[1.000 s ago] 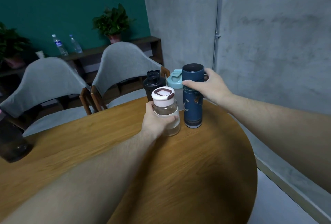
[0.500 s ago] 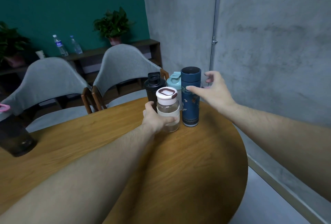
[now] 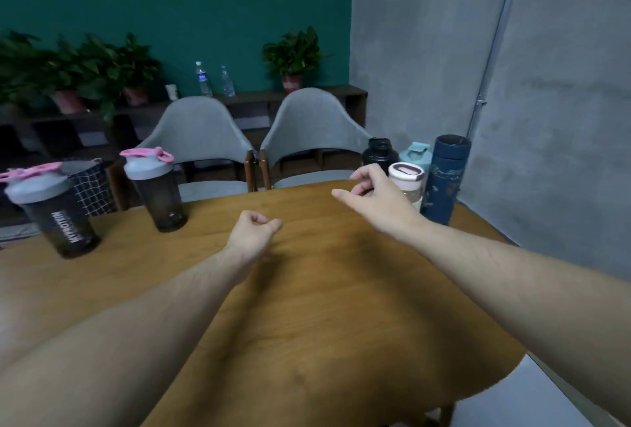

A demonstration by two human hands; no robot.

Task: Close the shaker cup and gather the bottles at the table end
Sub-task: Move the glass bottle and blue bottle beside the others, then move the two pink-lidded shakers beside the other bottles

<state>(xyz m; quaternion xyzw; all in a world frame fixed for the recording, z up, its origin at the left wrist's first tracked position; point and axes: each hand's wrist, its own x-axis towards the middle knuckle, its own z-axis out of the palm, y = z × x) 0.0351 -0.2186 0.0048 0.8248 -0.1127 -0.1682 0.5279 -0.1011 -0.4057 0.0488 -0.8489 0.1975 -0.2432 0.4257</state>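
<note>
Several bottles stand grouped at the right end of the wooden table (image 3: 341, 290): a tall dark blue flask (image 3: 444, 184), a clear bottle with a pale pink lid (image 3: 408, 181), a black bottle (image 3: 379, 153) and a light teal-lidded one (image 3: 415, 152). Two dark shaker cups with grey lids and pink caps stand at the left, one (image 3: 158, 187) nearer the middle, the other (image 3: 51, 208) near the left edge. My left hand (image 3: 254, 235) hovers over the table, fingers curled, holding nothing. My right hand (image 3: 372, 198) is in front of the clear bottle, fingers loosely apart, empty.
Two grey chairs (image 3: 201, 146) (image 3: 314, 133) stand behind the table. A low shelf with potted plants (image 3: 293, 58) and two water bottles (image 3: 204, 80) runs along the green wall. A concrete wall (image 3: 512, 85) is close on the right.
My left hand let go of the clear bottle and drew back left. My right hand left the blue flask and moved left. The view swung left, bringing both shaker cups into sight.
</note>
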